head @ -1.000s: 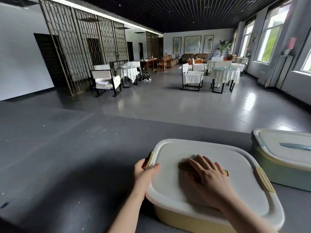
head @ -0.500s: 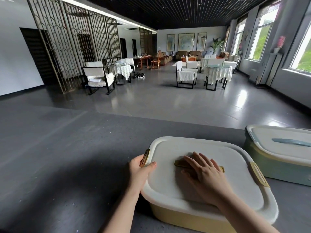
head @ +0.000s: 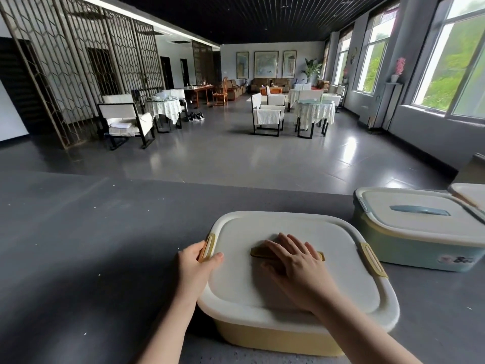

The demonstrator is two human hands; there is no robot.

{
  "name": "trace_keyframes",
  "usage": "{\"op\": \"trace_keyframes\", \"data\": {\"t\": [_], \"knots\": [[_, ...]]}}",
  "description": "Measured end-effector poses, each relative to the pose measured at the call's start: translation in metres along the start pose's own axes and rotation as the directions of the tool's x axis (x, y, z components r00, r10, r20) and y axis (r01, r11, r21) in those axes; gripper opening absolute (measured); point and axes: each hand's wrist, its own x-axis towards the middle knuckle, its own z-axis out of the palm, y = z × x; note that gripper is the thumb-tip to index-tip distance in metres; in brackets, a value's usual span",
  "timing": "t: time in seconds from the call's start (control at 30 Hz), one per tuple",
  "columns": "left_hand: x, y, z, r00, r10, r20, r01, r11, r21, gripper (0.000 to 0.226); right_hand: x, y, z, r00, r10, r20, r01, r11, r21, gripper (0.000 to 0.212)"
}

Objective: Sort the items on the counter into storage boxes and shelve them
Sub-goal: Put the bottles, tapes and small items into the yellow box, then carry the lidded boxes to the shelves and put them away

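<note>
A yellow storage box (head: 275,334) with a white lid (head: 262,229) sits on the dark grey counter (head: 91,245) in front of me. My left hand (head: 193,269) grips the lid's left edge at the yellow latch (head: 207,246), thumb on top of the lid. My right hand (head: 296,266) lies flat on the lid's middle, fingers straight, covering most of the yellow top handle (head: 258,252). A second yellow latch (head: 372,260) shows on the lid's right side.
A light green storage box (head: 409,253) with a white lid and blue handle (head: 420,210) stands on the counter to the right. Another lid's corner (head: 472,193) shows at the far right edge. Beyond the counter lies a hall with chairs and tables.
Both hands stay on the yellow box in the same places. The view has shifted, so the box and green box appear a little further left.
</note>
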Motion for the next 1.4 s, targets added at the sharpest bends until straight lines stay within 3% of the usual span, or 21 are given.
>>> {"op": "trace_keyframes", "data": {"t": [0.07, 0.2, 0.3, 0.4, 0.5, 0.67, 0.8, 0.87, 0.97, 1.2, 1.4], "knots": [[0.003, 0.0, 0.002, 0.997, -0.071, -0.031, 0.071, 0.997, 0.0, 0.014, -0.001, 0.001, -0.001, 1.0, 0.002, -0.015, -0.002, 1.0, 0.022, 0.059], [0.014, 0.001, 0.012, 0.973, -0.225, 0.039, 0.222, 0.972, 0.077, 0.043, -0.004, 0.014, -0.012, 0.984, 0.137, -0.116, -0.117, 0.979, 0.166, 0.037], [0.026, 0.002, 0.015, 0.958, -0.254, 0.131, 0.192, 0.911, 0.366, 0.079, -0.02, 0.041, -0.022, 0.944, 0.288, -0.162, -0.275, 0.957, 0.098, 0.037], [0.031, 0.005, 0.016, 0.96, -0.228, 0.164, 0.119, 0.859, 0.498, 0.088, -0.034, 0.066, -0.032, 0.881, 0.452, -0.136, -0.46, 0.888, -0.025, 0.046], [0.031, 0.001, 0.013, 0.965, -0.195, 0.174, 0.089, 0.87, 0.486, 0.088, -0.043, 0.079, -0.037, 0.837, 0.537, -0.103, -0.531, 0.843, 0.082, 0.063], [0.029, -0.002, 0.012, 0.967, -0.179, 0.182, 0.084, 0.896, 0.437, 0.101, -0.049, 0.094, -0.035, 0.778, 0.628, 0.01, -0.561, 0.688, 0.461, 0.09], [0.025, 0.001, 0.014, 0.972, -0.179, 0.155, 0.109, 0.921, 0.375, 0.107, -0.05, 0.111, -0.025, 0.767, 0.633, 0.111, -0.514, 0.5, 0.697, 0.098], [0.021, 0.003, 0.015, 0.972, -0.178, 0.156, 0.125, 0.946, 0.297, 0.098, -0.052, 0.118, -0.019, 0.778, 0.609, 0.155, -0.469, 0.4, 0.787, 0.101], [0.018, 0.004, 0.013, 0.97, -0.187, 0.156, 0.149, 0.961, 0.231, 0.093, -0.051, 0.125, -0.019, 0.802, 0.567, 0.188, -0.425, 0.32, 0.847, 0.086], [-0.002, 0.019, 0.007, 0.967, -0.25, 0.054, 0.243, 0.963, 0.117, 0.088, -0.046, 0.139, -0.015, 0.835, 0.534, 0.133, -0.408, 0.439, 0.8, 0.062], [-0.051, 0.02, -0.011, 0.939, -0.307, -0.155, 0.316, 0.948, 0.033, 0.088, -0.03, 0.133, -0.025, 0.913, 0.386, 0.132, -0.329, 0.504, 0.798, 0.062]]}}
